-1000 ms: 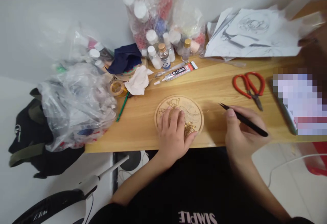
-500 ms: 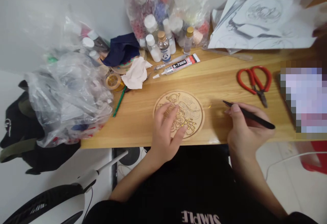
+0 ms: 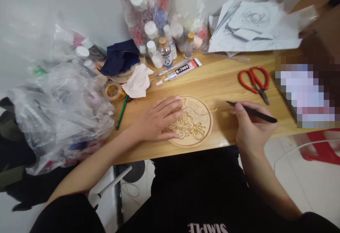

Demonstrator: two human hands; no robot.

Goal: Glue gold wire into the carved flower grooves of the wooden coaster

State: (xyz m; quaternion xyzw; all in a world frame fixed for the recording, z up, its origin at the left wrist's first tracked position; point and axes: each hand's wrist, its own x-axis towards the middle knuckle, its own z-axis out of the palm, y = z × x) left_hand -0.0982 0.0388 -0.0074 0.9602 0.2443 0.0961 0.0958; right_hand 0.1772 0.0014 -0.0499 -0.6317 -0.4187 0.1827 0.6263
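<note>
A round wooden disc point(image 3: 204, 139) lies on the table, with a flower pattern outlined in gold wire and paler drawn lines at its upper right. My left hand point(image 3: 156, 121) rests flat over the disc's left side, its fingers stretched out and hiding part of the pattern. Black tweezers point(image 3: 261, 116) are pinched in my right hand point(image 3: 251, 128), to the right of the disc, with their tip pointing left. Between the tip and the disc's edge lies a small curved bit of gold wire point(image 3: 216, 109).
Red-handled pliers point(image 3: 255, 80) lie beyond my right hand, near a blurred-out screen point(image 3: 305, 95). Behind the disc are a B-7000 glue tube point(image 3: 183, 69), small bottles point(image 3: 166, 54) and paper sketches point(image 3: 249, 27). A wire spool point(image 3: 114, 92), green stick point(image 3: 121, 112) and plastic bags point(image 3: 63, 109) sit left.
My left forearm has swung out to the left, and the hand now reaches across the disc from the side. My right hand still holds the tweezers near the same spot. The view has shifted slightly.
</note>
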